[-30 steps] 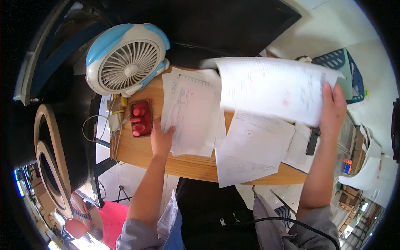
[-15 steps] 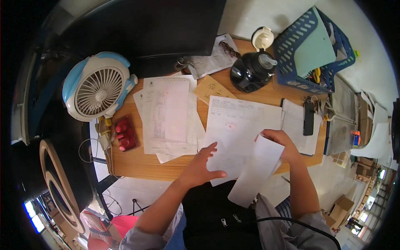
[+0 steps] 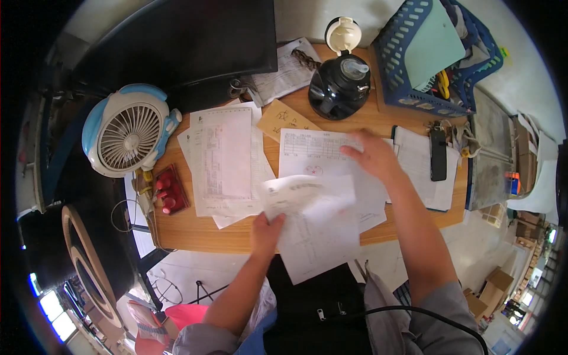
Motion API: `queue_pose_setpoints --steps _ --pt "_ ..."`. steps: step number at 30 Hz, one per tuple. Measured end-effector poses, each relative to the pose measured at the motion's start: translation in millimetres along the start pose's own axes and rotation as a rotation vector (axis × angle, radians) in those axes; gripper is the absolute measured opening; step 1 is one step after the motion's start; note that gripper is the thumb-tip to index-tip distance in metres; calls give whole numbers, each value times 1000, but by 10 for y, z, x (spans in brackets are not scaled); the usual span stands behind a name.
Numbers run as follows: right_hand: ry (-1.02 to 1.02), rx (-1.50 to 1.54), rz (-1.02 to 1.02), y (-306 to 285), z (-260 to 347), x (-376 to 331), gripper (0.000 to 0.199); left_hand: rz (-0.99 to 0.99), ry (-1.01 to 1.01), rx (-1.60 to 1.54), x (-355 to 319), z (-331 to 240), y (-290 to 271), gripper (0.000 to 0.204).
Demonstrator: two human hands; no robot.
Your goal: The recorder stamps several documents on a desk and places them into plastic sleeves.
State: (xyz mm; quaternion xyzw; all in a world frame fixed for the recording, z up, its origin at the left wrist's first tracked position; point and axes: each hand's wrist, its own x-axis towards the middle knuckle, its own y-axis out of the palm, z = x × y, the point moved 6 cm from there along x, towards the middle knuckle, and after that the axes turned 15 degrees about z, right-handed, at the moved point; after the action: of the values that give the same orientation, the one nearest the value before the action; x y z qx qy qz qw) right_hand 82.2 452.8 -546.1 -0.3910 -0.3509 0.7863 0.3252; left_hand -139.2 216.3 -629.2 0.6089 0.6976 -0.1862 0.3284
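- A small wooden tabletop (image 3: 201, 234) is sitting in front of a dark monitor (image 3: 177, 47), crowded with paperwork, so the sheets are overlapping rather than lying apart.
- The left hand (image 3: 267, 228) is pinching the near-left corner of a loose printed sheet (image 3: 313, 228), which is hanging over the front edge of the tabletop and appears blurred.
- The right hand (image 3: 374, 157) is resting flat, fingers spread, on a form with a red stamp (image 3: 319, 154), seemingly pinning it in place.
- A taller stack of forms (image 3: 225, 157) is lying to the left, just beside a red stapler-like object (image 3: 167, 189) and a white-and-blue desk fan (image 3: 127, 136).
- At the back, a black kettle (image 3: 340, 86) is standing with its lid open, next to a blue file basket (image 3: 426, 59); a dark phone (image 3: 438, 155) is lying on papers at right.
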Motion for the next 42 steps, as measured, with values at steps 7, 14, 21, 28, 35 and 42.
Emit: queue_pose_setpoints --steps 7,14,21,28,35,42 --pt "-9 -255 15 -24 -423 69 42 -104 -114 -311 -11 -27 -555 27" --pt "291 735 -130 -310 -1247 -860 26 -29 -118 -473 12 -9 -665 39" --pt "451 1078 -114 891 -1455 -1640 21 167 -126 -513 74 -120 -589 48" --pt "370 1120 -52 1607 -681 -1672 22 152 -176 -536 61 -121 -628 50" --pt "360 1150 -44 1734 -585 -1682 21 178 -131 -559 50 -107 -672 50" --pt "384 1068 -29 1653 -437 -1641 19 147 -138 -484 34 -106 -641 51"
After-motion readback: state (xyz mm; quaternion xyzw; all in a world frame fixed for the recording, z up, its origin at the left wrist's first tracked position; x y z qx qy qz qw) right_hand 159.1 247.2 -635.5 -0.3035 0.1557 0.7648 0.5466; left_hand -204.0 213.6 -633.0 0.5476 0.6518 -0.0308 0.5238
